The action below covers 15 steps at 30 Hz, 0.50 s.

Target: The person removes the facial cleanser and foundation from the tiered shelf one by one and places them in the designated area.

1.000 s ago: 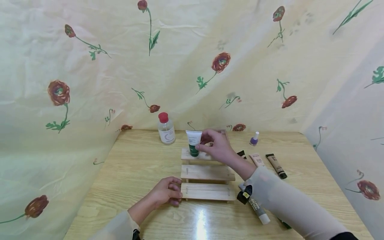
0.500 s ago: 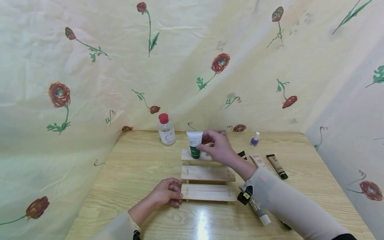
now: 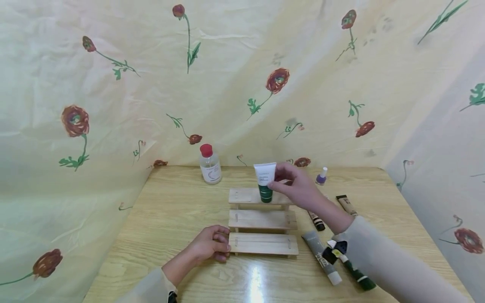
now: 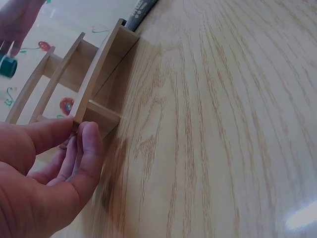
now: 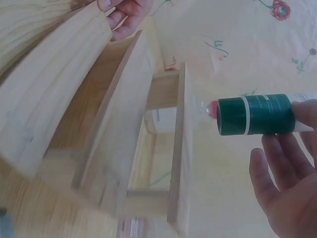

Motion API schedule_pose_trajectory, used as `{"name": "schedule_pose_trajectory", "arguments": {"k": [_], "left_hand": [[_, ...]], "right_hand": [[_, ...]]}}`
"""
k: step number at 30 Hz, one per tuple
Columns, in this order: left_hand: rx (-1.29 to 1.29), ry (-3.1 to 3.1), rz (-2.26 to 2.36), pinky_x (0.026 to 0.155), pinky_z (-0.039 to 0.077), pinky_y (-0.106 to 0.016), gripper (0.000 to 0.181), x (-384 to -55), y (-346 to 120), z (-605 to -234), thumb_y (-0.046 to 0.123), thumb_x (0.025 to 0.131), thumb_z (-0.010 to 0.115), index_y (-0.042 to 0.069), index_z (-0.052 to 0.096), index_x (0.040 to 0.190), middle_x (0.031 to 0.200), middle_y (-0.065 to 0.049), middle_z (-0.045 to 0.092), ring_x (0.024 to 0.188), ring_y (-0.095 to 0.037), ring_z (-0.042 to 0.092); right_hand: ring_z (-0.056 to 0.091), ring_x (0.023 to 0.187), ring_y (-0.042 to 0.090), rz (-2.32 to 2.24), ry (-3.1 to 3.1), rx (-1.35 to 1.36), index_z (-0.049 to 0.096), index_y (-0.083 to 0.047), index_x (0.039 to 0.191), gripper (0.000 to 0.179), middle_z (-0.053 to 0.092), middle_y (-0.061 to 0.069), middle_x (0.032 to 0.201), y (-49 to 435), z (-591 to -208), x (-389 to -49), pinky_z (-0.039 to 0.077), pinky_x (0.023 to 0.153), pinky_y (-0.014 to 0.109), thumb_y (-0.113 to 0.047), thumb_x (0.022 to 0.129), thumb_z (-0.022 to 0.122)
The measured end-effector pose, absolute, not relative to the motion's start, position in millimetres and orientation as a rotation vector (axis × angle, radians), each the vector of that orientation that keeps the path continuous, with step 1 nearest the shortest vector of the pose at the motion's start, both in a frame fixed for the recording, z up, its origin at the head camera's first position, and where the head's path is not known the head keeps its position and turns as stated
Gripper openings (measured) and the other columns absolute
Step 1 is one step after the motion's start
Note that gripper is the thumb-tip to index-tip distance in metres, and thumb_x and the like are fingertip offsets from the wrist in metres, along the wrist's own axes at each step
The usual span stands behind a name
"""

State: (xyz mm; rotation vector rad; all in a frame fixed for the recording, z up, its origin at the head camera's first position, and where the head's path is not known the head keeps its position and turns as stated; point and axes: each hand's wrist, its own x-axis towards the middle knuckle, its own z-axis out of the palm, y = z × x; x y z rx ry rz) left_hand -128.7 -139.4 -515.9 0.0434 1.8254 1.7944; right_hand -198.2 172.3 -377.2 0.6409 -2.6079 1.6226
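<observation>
A three-step wooden rack (image 3: pixel 263 219) stands on the table in the head view. At the left end of its lowest step, my left hand (image 3: pixel 210 243) pinches the board between thumb and fingers, as the left wrist view also shows. My right hand (image 3: pixel 297 185) holds a white and green squeeze tube (image 3: pixel 266 183) upright, green cap down, over the top step. In the right wrist view a gap separates the tube's green cap (image 5: pixel 233 116) from the top board (image 5: pixel 182 144).
Behind the rack on the left is a clear bottle (image 3: pixel 211 169) with a red cap. Right of the rack are purple nail polish (image 3: pixel 321 178), a tan tube (image 3: pixel 346 204), a black-capped tube (image 3: pixel 316 221), a grey tube (image 3: pixel 321 256) and a dark green tube (image 3: pixel 358 274).
My right hand has carried the squeeze tube rightward, from over the top step's left part to past its middle. The left hand has stayed on the lowest step.
</observation>
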Motion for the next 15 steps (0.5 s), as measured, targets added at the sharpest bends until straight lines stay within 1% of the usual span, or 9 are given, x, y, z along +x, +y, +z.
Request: {"name": "schedule_pose_trajectory", "arguments": {"k": [6,10,15], "left_hand": [[0.029,1.808,1.802,0.069,0.066,-0.039,0.055,-127,-140,-516,-0.006,0.088,0.074,-0.006,0.048,0.137,0.093,-0.009,0.061,0.077,-0.025,0.071],[0.025,1.799,1.802,0.07,0.066,-0.039,0.055,-127,-141,-517,-0.006,0.088,0.074,-0.006,0.048,0.137,0.094,-0.009,0.06,0.078,-0.026,0.07],[0.036,1.805,1.8,0.07,0.066,-0.04,0.055,-129,-142,-518,-0.005,0.088,0.074,-0.006,0.048,0.137,0.094,-0.01,0.06,0.078,-0.026,0.071]], "right_hand": [[0.066,0.104,0.022,1.502,-2.656,0.583,0.064,-0.007,0.127,0.034,0.071,0.011,0.116,212,-376,-176,0.06,0.084,0.029,-0.015,0.095,0.075],[0.067,0.1,0.013,1.423,-2.665,0.545,0.065,-0.006,0.125,0.031,0.071,0.012,0.114,245,-385,-163,0.06,0.08,0.024,-0.012,0.096,0.074],[0.065,0.094,0.002,1.311,-2.711,0.504,0.065,-0.005,0.125,0.031,0.07,0.013,0.111,292,-400,-150,0.06,0.071,0.024,-0.011,0.096,0.073]]}}
